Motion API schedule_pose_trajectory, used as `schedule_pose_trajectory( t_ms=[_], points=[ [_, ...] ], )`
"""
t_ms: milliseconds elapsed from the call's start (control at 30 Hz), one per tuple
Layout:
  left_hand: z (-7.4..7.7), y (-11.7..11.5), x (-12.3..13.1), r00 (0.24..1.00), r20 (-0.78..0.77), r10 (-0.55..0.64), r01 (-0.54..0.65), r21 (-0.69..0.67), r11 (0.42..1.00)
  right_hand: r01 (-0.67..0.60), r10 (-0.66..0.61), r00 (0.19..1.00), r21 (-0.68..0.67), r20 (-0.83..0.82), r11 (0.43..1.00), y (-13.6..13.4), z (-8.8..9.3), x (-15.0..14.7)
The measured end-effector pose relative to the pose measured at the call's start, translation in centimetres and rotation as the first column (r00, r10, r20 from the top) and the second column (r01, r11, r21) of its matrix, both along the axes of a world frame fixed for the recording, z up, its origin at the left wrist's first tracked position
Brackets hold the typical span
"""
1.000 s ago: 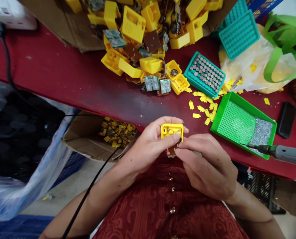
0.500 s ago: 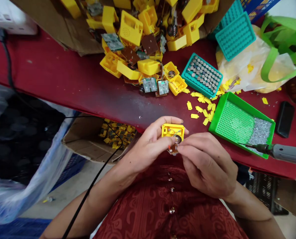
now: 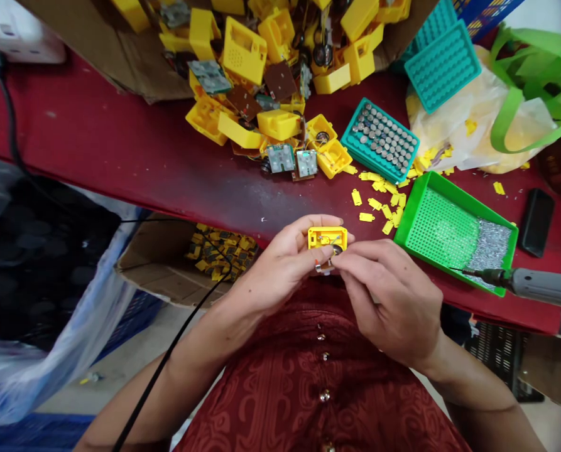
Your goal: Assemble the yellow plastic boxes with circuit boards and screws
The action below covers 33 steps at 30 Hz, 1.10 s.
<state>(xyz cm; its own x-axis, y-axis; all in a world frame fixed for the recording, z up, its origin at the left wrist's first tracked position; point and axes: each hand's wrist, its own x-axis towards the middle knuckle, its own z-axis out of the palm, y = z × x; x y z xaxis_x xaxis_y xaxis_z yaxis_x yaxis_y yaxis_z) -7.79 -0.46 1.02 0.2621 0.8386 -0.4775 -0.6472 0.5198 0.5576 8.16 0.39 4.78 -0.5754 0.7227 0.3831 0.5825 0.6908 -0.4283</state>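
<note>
two hands are meeting just in front of the red shirt (image 3: pixel 318 389), below the near edge of the table (image 3: pixel 120 163). the left hand (image 3: pixel 280 270) is grasping a small yellow case (image 3: pixel 327 237), thumb underneath and fingers curling over its top edge, holding it with the open side facing up. the right hand (image 3: pixel 393 301) is pinching with thumb and forefinger at a small round part (image 3: pixel 335 250) sitting at the case's lower right corner; what else is tucked under those fingertips is too small to tell. as a judgement, the work in hand is fitting the inner pieces into the open case, and seating them seems to be calling for a steady left grip and light, exact fingertip pressure from the right.

an electric screwdriver (image 3: pixel 534 285) is lying to the right with its tip over the green tray (image 3: pixel 450 229), which is holding a heap of screws (image 3: pixel 492 245). loose yellow tabs (image 3: pixel 379 188) are lying scattered between that tray and a teal tray of button batteries (image 3: pixel 381 139). farther back, a cardboard box (image 3: pixel 134 69) is spilling more yellow cases and circuit boards onto the table. a second box (image 3: pixel 157 263) is sitting under the table to the left, and a black cable (image 3: pixel 167 358) is running across the left forearm.
</note>
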Motion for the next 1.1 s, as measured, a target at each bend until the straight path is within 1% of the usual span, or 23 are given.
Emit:
schedule_pose_trajectory(
  t_ms=[133, 200, 400, 500, 567, 667, 767, 867, 1000, 1100],
  points=[
    [0.1, 0.0, -0.4, 0.985, 0.174, -0.001, 0.012, -0.065, 0.998, 0.046, -0.045, 0.999, -0.003, 0.027, 0.999, 0.5, 0.1, -0.2],
    [0.2, -0.2, -0.6, 0.978, 0.206, -0.014, 0.028, -0.067, 0.997, 0.041, -0.040, 0.998, -0.015, 0.041, 0.999, 0.8, 0.2, -0.2],
    [0.1, -0.7, -0.5, 0.993, 0.117, -0.035, 0.040, -0.037, 0.999, -0.013, 0.014, 0.993, -0.011, 0.120, 1.000, 1.3, 0.7, -0.1],
    [-0.1, -0.6, -0.4, 0.996, 0.087, -0.021, 0.021, 0.009, 1.000, -0.033, 0.034, 0.994, -0.013, 0.103, 0.999, 1.5, 0.6, 0.1],
    [-0.2, -0.6, -0.4, 0.996, 0.086, -0.023, 0.020, 0.041, 0.999, -0.004, 0.006, 0.999, -0.024, 0.053, 1.000, 1.5, 0.5, 0.1],
    [-0.3, -0.5, -0.6, 0.997, 0.072, -0.032, 0.028, 0.052, 0.998, 0.057, -0.060, 0.997, -0.060, -0.044, 0.997, 1.3, 0.3, 0.1],
    [-0.3, -0.6, -0.6, 0.999, 0.025, -0.033, 0.031, 0.057, 0.998, 0.113, -0.130, 0.983, -0.132, -0.128, 0.985, 1.0, 0.2, 0.1],
    [-0.2, -0.7, -0.4, 0.999, -0.037, -0.038, 0.041, 0.092, 0.995, 0.153, -0.192, 0.963, -0.203, -0.187, 0.967, 0.9, 0.3, 0.0],
    [-0.2, -0.9, -0.2, 0.996, -0.086, -0.022, 0.035, 0.155, 0.987, 0.156, -0.209, 0.948, -0.220, -0.239, 0.963, 0.8, 0.1, 0.0],
    [-0.1, -0.9, -0.2, 0.997, -0.076, -0.022, 0.035, 0.176, 0.984, 0.157, -0.215, 0.939, -0.218, -0.270, 0.963, 0.8, -0.1, -0.1]
  ],
)
